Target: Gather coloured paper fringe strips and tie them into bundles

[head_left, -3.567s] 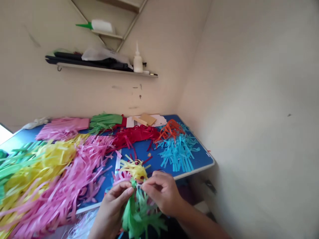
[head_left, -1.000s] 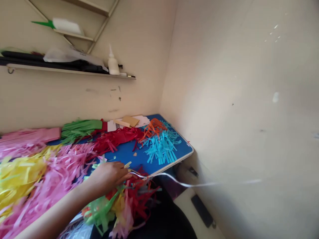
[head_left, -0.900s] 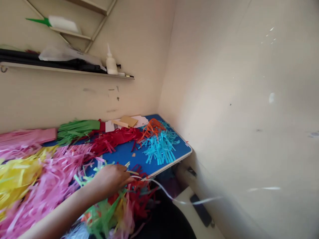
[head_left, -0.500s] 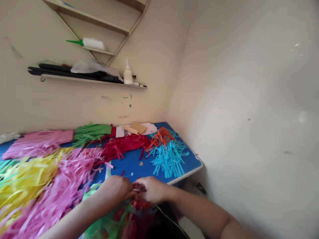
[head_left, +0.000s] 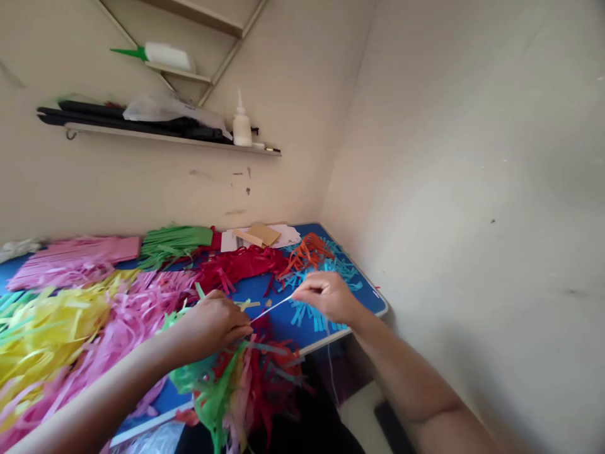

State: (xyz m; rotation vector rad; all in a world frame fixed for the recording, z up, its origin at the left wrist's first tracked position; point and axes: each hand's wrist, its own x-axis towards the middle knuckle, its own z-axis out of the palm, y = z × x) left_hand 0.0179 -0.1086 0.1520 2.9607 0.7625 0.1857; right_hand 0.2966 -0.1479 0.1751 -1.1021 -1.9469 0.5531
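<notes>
String (head_left: 271,309), thin and white, is being held taut at seven o'clock from centre, its long axis running from eight to two. It is being pinched by curled fingers of the left hand (head_left: 220,325) and right hand (head_left: 326,295); shaggy multicoloured strips (head_left: 241,381) are being dangled toward six.

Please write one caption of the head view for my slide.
Left hand and right hand hold a white string taut; colourful strips lie on the blue table.

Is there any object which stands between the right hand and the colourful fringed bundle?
Nothing visible blocks it: only the taut white string spans the gap between the right hand and the left hand, which grips the fringed bundle near its top.
</notes>
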